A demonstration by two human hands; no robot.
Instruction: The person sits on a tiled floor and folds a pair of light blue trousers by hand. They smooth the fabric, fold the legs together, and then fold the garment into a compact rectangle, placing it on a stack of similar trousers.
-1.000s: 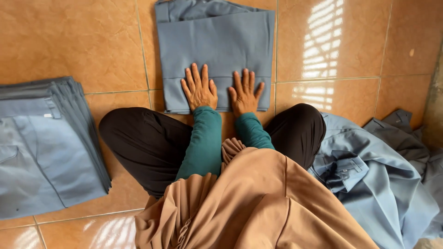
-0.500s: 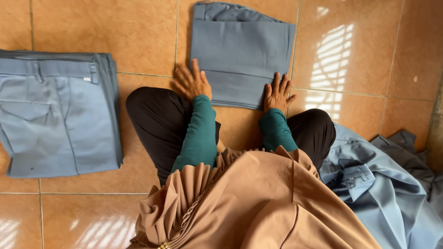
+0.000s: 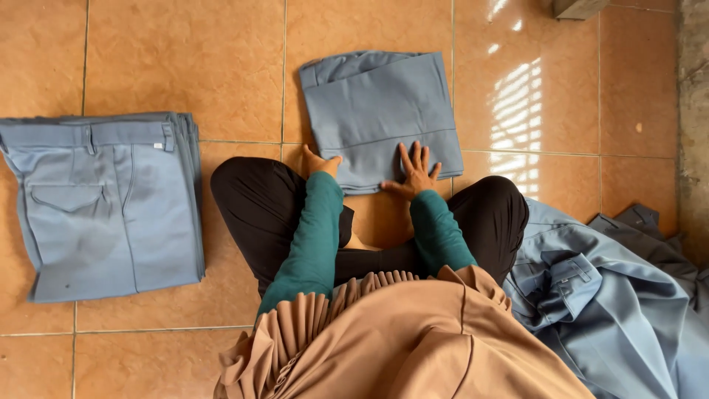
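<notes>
A folded grey-blue garment (image 3: 380,114) lies on the orange tiled floor in front of my crossed legs. My right hand (image 3: 415,171) rests flat on its near edge with fingers spread. My left hand (image 3: 320,164) touches the garment's near left corner, its fingers partly tucked at the edge. Both arms wear teal sleeves.
A stack of folded grey-blue trousers (image 3: 103,203) sits on the floor to my left. A loose heap of light blue and grey clothes (image 3: 613,295) lies at my right. A tan pleated cloth (image 3: 384,340) covers my lap. A grey wall base (image 3: 694,125) runs along the right.
The view has shifted so the folded garment and trouser stack sit more to the right. My left hand has slid to the garment's left corner; my right hand has moved inward along the near edge.
</notes>
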